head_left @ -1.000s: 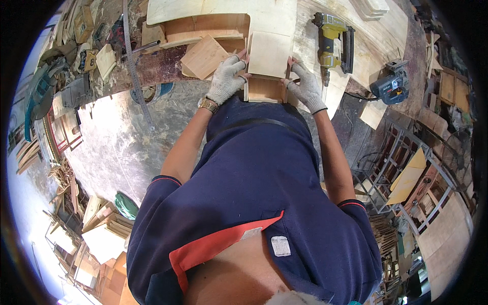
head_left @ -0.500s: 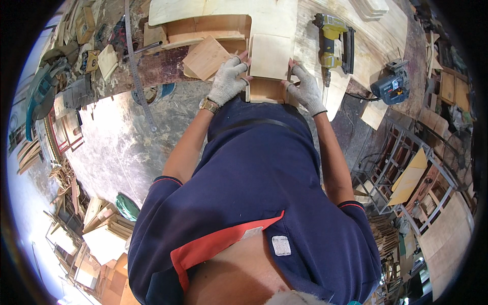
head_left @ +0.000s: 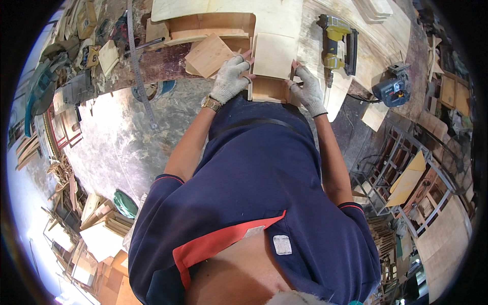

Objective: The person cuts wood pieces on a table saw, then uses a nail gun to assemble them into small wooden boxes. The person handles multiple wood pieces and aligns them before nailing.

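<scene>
A pale thin wooden board (head_left: 276, 55) lies over a small wooden box (head_left: 269, 89) at the bench edge, leaving the box's near part uncovered. My left hand (head_left: 232, 76), in a white knit glove with bare fingertips, holds the left side of the board, its thumb by the box's near left wall. My right hand (head_left: 308, 90), gloved alike, grips the right side, fingers bent along the edge. The undersides of the fingers are hidden. Just left of my left hand rests a square brown wood piece (head_left: 209, 55), tilted on other pieces.
A larger wooden frame with a pale top (head_left: 211, 26) stands behind. To the right lie a yellow nail gun (head_left: 334, 43) and a blue jigsaw (head_left: 391, 90) with its cable. A long metal ruler (head_left: 135, 61) hangs over the left bench edge. A teal saw (head_left: 38, 94) sits far left.
The whole view has shifted slightly. Both hands keep nearly the same place on the board and box, with only slight movement of the fingers.
</scene>
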Demonstrator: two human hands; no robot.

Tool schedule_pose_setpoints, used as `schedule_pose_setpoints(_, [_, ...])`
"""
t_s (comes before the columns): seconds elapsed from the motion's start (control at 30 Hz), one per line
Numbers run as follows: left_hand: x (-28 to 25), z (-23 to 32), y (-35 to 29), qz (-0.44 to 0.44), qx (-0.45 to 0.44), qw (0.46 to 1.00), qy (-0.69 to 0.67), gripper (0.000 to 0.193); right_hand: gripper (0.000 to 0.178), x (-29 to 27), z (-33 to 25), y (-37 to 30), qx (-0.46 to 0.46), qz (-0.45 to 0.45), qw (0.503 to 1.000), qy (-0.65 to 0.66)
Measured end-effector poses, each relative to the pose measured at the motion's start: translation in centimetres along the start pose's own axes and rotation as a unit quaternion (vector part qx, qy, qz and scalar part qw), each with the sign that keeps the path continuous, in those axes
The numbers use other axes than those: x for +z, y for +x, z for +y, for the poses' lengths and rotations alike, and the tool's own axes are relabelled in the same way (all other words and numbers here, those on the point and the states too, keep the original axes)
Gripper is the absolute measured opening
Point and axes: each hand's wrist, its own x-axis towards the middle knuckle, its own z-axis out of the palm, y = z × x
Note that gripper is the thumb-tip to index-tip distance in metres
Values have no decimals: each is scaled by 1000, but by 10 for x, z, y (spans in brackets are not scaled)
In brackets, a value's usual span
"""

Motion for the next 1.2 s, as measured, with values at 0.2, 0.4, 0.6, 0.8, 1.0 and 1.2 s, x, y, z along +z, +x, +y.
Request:
schedule_pose_setpoints(0.2, [2, 1, 2, 5, 0, 1000, 0, 61, 50, -1, 3, 2, -22, 7, 999, -30])
schedule_pose_setpoints(0.4, [4, 3, 4, -1, -21, 1000, -15, 59, 48, -4, 3, 5, 17, 4, 1000, 1])
schedule_pose_setpoints(0.6, [5, 2, 7, 6, -14, 1000, -4, 56, 57, -4, 5, 8, 27, -2, 1000, 9])
schedule_pose_setpoints(0.8, [8, 1, 9, 13, -6, 1000, 8, 53, 59, -7, 2, 8, 39, 11, 998, 41])
schedule_pose_setpoints(1.0, [5, 8, 13, 39, 3, 999, 20, 47, 59, -10, -4, 9, 15, 27, 999, -39])
schedule_pose_setpoints(1.2, [-6, 14, 28, 56, 40, 995, 68, 43, 52, -24, -5, 21, -3, 41, 999, -2])
